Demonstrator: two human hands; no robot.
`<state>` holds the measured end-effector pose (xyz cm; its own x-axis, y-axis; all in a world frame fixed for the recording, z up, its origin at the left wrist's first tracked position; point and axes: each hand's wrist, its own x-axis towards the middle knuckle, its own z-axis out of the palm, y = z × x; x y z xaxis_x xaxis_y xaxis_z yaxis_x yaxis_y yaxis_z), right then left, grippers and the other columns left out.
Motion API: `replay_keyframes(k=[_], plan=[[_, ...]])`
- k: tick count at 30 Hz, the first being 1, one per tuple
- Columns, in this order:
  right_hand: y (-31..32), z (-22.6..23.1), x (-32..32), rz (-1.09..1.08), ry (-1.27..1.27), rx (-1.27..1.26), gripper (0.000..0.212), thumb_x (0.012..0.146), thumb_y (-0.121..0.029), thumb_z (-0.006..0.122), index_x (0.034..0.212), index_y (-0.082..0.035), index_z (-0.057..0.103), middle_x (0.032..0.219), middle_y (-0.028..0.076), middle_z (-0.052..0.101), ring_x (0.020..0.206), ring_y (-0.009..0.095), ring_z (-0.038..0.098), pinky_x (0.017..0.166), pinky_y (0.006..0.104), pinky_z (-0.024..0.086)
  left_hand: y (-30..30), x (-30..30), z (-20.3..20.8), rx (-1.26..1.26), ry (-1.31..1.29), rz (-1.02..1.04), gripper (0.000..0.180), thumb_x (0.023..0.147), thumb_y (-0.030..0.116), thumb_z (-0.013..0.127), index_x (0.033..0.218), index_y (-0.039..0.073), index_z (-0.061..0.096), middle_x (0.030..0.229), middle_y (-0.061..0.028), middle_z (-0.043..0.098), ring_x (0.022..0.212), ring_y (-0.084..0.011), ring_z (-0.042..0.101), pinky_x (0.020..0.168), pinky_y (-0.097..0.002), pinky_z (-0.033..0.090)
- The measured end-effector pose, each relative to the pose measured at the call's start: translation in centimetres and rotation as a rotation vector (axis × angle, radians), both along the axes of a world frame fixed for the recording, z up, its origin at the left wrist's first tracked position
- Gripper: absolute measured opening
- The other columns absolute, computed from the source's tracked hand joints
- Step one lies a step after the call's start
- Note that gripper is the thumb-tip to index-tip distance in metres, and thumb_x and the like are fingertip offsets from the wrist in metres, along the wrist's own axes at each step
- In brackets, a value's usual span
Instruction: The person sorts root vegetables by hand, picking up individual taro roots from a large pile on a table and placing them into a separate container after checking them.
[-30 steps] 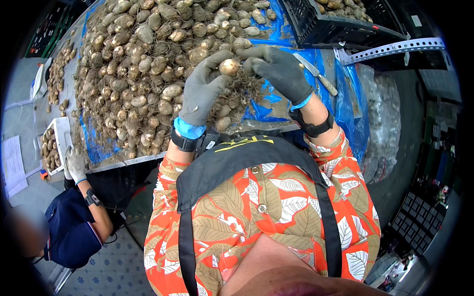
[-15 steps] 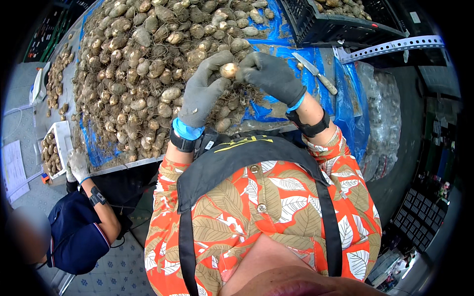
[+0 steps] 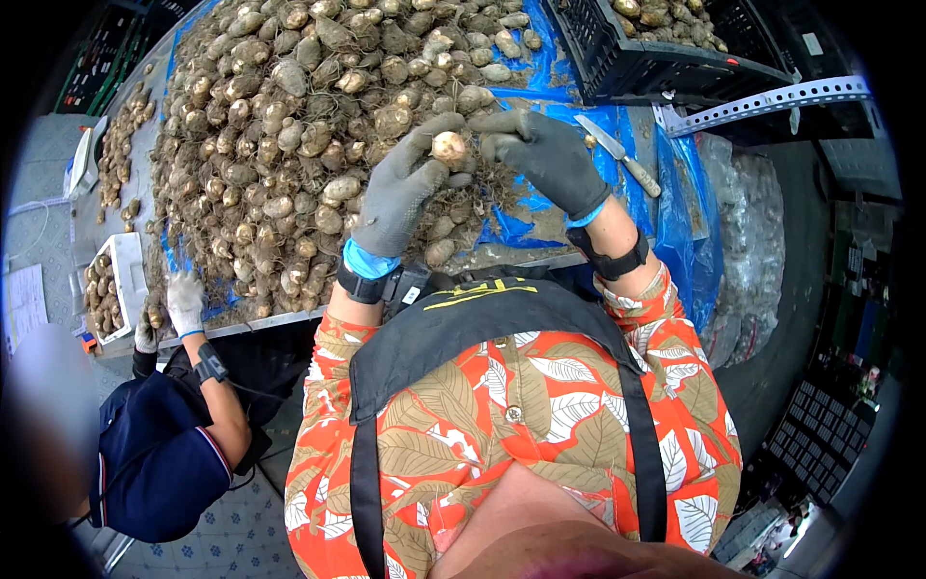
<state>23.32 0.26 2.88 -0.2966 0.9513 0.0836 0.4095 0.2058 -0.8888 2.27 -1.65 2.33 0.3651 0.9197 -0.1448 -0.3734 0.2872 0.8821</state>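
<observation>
My left hand (image 3: 405,193), in a grey glove, is closed with thumb and fingers around a small round taro root (image 3: 449,149), its pale cut face turned up. Just to the right, my right hand (image 3: 548,159), in a dark grey glove, is curled with thumb and forefinger apart. A narrow gap separates it from the root, and nothing shows in its fingers. Beneath and beyond both hands spreads a large heap of soil-covered, hairy taro roots (image 3: 280,145). A knife (image 3: 617,154) with a wooden handle lies to the right of my right hand.
Blue plastic sheeting (image 3: 675,212) covers part of the table. A black crate (image 3: 666,69) of roots stands at the far right, near a perforated metal bar (image 3: 772,108). At left, a co-worker's gloved hand (image 3: 185,301) is beside a white tray (image 3: 130,275) of roots.
My right hand has drawn back from the taro root and its fingers have parted. The co-worker's gloved hand has moved right, toward the heap's edge.
</observation>
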Motion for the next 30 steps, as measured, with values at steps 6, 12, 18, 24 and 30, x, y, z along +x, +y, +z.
replay_keyframes(k=[6,12,18,24,30], plan=[[-1.5,0.0,-2.5,-0.090,-0.031,0.229,0.016,0.083,-0.015,0.064,0.096,-0.008,0.068,0.090,0.011,0.067,0.083,0.027,0.065,0.074,0.0338,0.051,-0.2,0.4,-0.7,0.124,0.326,0.085,0.055,0.080,0.005,0.060,0.133,-0.003,0.046,0.122,-0.0107,0.057,0.106,-0.0160,0.059,0.094,-0.0298,0.048],[-1.0,1.0,-0.7,0.158,-0.083,-0.097,0.016,0.083,-0.020,0.062,0.091,-0.007,0.067,0.087,0.012,0.066,0.082,0.027,0.064,0.076,0.0348,0.051,-0.5,0.6,1.0,0.317,0.479,0.212,0.063,0.078,0.004,0.062,0.137,-0.002,0.043,0.130,-0.0118,0.054,0.115,-0.0183,0.054,0.096,-0.0293,0.046],[-1.0,1.0,-2.4,-0.059,0.003,0.124,0.020,0.085,-0.023,0.059,0.092,-0.007,0.068,0.090,0.012,0.067,0.085,0.026,0.064,0.076,0.0364,0.050,-0.9,0.5,0.9,0.336,0.525,0.163,0.060,0.078,0.005,0.063,0.135,-0.001,0.047,0.131,-0.0118,0.054,0.118,-0.0168,0.052,0.100,-0.0307,0.044],[-1.1,0.8,-1.2,0.275,-0.059,-0.047,0.018,0.086,-0.020,0.055,0.090,-0.007,0.066,0.088,0.011,0.065,0.085,0.026,0.064,0.074,0.0364,0.049,-0.5,-0.4,0.6,0.262,0.459,0.213,0.053,0.076,0.009,0.063,0.128,-0.001,0.054,0.123,-0.0101,0.058,0.111,-0.0158,0.055,0.093,-0.0290,0.047],[0.1,0.0,-0.4,0.264,-0.055,0.122,0.015,0.087,-0.020,0.055,0.088,-0.006,0.061,0.080,0.010,0.063,0.074,0.027,0.062,0.065,0.0378,0.048,-0.3,-0.6,1.1,0.313,0.564,0.168,0.050,0.072,0.011,0.070,0.119,-0.002,0.057,0.118,-0.0117,0.060,0.108,-0.0163,0.057,0.091,-0.0285,0.048]])
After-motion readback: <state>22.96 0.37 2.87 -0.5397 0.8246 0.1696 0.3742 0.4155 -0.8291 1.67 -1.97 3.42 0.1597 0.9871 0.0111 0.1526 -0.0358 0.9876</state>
